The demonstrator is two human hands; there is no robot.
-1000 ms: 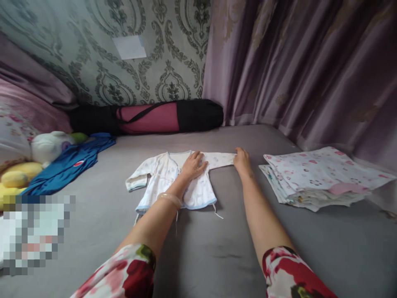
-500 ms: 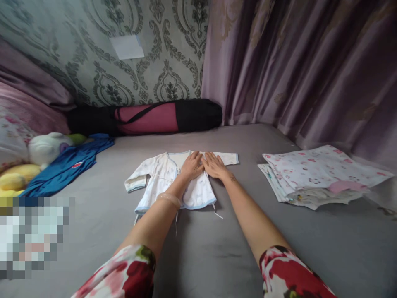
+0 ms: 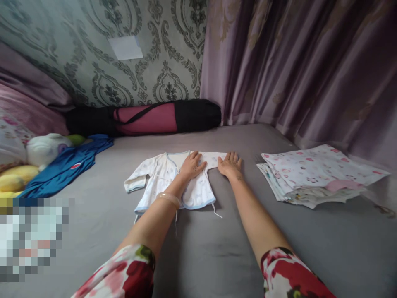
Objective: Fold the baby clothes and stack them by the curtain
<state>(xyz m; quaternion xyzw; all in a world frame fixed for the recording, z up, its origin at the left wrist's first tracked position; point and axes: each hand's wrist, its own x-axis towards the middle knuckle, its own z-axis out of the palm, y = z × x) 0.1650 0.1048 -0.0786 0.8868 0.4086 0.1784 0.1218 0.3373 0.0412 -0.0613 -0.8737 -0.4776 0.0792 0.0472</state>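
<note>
A small white baby shirt (image 3: 159, 176) with light blue trim and tie strings lies spread front up on the grey bedsheet (image 3: 211, 256). My left hand (image 3: 192, 165) rests flat on its upper chest, near the right-hand shoulder, fingers stretched out. At the end of the right-hand sleeve lies my right hand (image 3: 230, 164), palm down and open, covering the cuff. The other sleeve bends down toward the left, its cuff uncovered. A clear bangle (image 3: 169, 199) circles my left wrist.
A stack of folded printed cloths (image 3: 316, 174) lies to the right. On the left are a blue garment (image 3: 68, 165), a white plush toy (image 3: 46, 149) and yellow plush items (image 3: 20, 180). A long black and maroon bag (image 3: 145, 118) lies along the wall, beside purple curtains (image 3: 266, 62).
My right hand has slid right along the sleeve, from beside my left hand out to the cuff. My left hand has stayed in place on the shirt.
</note>
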